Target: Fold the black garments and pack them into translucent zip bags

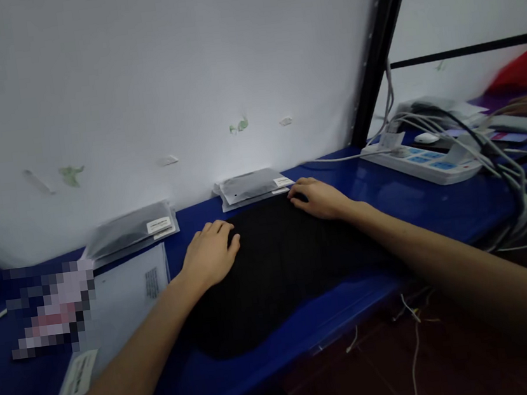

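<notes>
A black cloth (273,273) lies spread on the blue table (418,204), reaching to its front edge. My left hand (210,252) rests palm down on the cloth's left far corner, fingers curled loosely at its edge. My right hand (318,197) lies on the cloth's far right corner, fingers bent at the edge, just in front of a stack of grey plastic bags (252,186) by the wall. Whether either hand pinches the cloth I cannot make out.
A second stack of grey bags (128,230) lies at the left by the white wall. A clear bag with labels (113,305) lies left of the cloth. A white power strip (425,165) with several cables sits at the right, beside a black frame post (379,42).
</notes>
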A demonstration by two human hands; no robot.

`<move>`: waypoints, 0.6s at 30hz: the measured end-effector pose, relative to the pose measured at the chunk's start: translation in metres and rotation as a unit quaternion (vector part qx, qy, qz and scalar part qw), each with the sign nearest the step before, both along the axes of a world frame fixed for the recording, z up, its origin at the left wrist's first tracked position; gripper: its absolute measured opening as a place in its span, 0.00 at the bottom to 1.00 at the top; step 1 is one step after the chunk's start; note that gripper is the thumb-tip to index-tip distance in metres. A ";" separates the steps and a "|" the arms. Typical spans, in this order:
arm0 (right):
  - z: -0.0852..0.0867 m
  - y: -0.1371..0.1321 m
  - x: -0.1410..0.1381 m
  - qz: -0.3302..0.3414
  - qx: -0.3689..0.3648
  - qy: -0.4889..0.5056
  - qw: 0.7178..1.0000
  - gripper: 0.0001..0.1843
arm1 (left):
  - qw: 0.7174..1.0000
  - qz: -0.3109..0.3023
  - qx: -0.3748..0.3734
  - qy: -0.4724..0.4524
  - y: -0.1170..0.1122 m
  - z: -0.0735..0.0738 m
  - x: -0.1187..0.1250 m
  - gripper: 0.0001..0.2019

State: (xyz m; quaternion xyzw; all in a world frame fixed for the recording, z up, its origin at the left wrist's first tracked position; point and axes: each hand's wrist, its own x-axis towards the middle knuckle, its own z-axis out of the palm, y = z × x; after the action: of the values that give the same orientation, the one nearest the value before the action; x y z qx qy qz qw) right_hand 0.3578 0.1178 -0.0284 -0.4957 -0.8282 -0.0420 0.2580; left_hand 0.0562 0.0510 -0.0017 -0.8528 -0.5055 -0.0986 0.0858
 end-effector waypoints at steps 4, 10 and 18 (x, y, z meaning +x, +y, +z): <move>-0.011 -0.003 0.008 -0.005 -0.009 0.057 0.998 0.11 | 0.999 -0.007 -0.022 -0.024 0.002 -0.004 -0.009 0.19; -0.010 -0.011 0.009 -0.020 -0.023 0.075 0.997 0.12 | 0.998 -0.010 -0.041 -0.054 0.002 -0.006 -0.015 0.19; -0.009 -0.014 0.007 -0.037 -0.040 0.121 0.991 0.13 | 0.995 0.035 -0.035 -0.084 0.002 -0.008 -0.017 0.21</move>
State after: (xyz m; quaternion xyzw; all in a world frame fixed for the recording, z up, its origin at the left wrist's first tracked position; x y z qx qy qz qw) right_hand 0.3644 0.1039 -0.0370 -0.5371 -0.7730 0.0419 0.3351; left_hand 0.0394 0.0529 -0.0099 -0.8259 -0.5436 -0.1489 0.0165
